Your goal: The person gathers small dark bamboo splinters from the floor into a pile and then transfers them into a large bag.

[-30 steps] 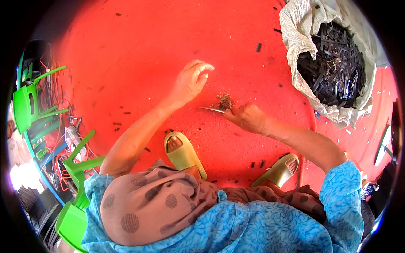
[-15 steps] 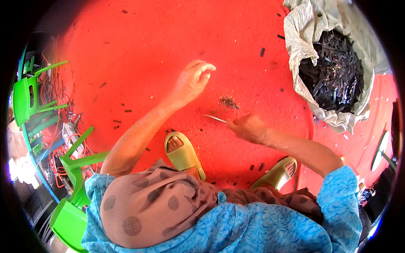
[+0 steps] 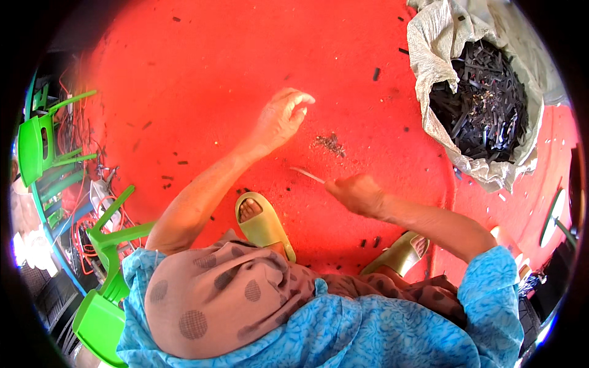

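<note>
My left hand (image 3: 285,118) hovers over the red carpet (image 3: 233,73). Its fingers are curled, and a gap shows between thumb and forefinger with nothing visible in it. Lower and to the right, my right hand (image 3: 358,195) is closed around a slim knife (image 3: 308,175). The narrow pale blade points left and slightly away from me, and the handle is hidden in my fist. A small heap of dark crumbs (image 3: 330,145) lies on the carpet between the two hands, touched by neither.
At the far right stands a whitish woven sack (image 3: 432,52), open and full of black strips (image 3: 491,104). Loose black bits dot the carpet. Green plastic chairs (image 3: 101,328) and tangled cables (image 3: 76,153) line the left. My feet wear yellowish slides (image 3: 270,230).
My right hand and the knife have shifted slightly in view, with the blade's angle a little changed. My left hand looks nearly still. The whole view has drifted slightly.
</note>
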Available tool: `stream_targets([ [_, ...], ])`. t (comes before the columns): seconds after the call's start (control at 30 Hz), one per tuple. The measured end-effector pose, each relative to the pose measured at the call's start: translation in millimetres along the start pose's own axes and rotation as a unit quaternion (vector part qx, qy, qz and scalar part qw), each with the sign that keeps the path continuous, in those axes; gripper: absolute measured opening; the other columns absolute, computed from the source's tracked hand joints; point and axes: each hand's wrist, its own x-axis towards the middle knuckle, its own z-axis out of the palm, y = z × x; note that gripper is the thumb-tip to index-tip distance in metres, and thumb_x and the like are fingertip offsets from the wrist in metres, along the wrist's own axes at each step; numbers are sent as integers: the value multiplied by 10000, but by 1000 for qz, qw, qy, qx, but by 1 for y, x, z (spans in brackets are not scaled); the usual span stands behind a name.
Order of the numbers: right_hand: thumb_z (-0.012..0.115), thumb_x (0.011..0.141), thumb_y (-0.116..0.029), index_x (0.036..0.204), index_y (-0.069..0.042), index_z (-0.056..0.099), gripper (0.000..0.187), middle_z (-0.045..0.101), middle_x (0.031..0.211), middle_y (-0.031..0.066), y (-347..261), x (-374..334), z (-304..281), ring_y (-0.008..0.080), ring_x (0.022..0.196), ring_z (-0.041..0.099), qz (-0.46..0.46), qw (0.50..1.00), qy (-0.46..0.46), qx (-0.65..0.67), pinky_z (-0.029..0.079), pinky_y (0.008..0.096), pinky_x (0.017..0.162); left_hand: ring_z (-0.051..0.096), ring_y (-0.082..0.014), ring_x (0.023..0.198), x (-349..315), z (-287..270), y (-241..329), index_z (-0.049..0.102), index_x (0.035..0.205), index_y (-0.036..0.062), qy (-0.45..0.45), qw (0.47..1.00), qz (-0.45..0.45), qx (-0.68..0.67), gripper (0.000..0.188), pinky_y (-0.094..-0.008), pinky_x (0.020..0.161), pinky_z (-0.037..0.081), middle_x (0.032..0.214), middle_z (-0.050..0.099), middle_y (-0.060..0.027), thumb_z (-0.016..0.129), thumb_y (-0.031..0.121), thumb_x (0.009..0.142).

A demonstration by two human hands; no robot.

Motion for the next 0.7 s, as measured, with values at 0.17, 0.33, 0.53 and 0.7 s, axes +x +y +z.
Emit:
stream_targets([
  [0.17, 454, 791, -138, 948, -89, 441, 165, 538, 562, 73, 16, -1, 5, 256, 473, 574, 35, 999, 1, -12, 415, 395, 352, 552, -185, 888, 2, 0, 6, 558, 982, 62, -2, 1000, 5, -8, 196, -288, 715, 462, 958, 556, -79, 530, 33, 790],
  [0.33, 448, 792, -137, 1025, -95, 432, 237, 551, 613, 81, 18, -15, -7, 266, 506, 582, 56, 998, -22, 6, 430, 399, 373, 554, -188, 889, 0, -4, 2, 557, 983, 57, -2, 1000, -12, -4, 194, -289, 715, 463, 959, 555, -83, 526, 35, 793],
  [0.53, 456, 782, -135, 1033, -94, 433, 256, 549, 612, 86, 10, -6, 6, 276, 506, 579, 34, 997, -62, 20, 427, 406, 371, 555, -183, 877, 2, 3, 4, 558, 986, 59, -4, 1000, -4, -14, 196, -286, 714, 458, 948, 554, -79, 527, 36, 794],
  [0.7, 440, 801, -123, 1028, -89, 448, 230, 518, 530, 78, 39, -3, -47, 250, 456, 566, 20, 997, -15, -69, 405, 384, 341, 554, -182, 878, -3, -5, -2, 560, 979, 54, -8, 999, -32, -9, 189, -289, 731, 452, 942, 554, -80, 531, 41, 793],
])
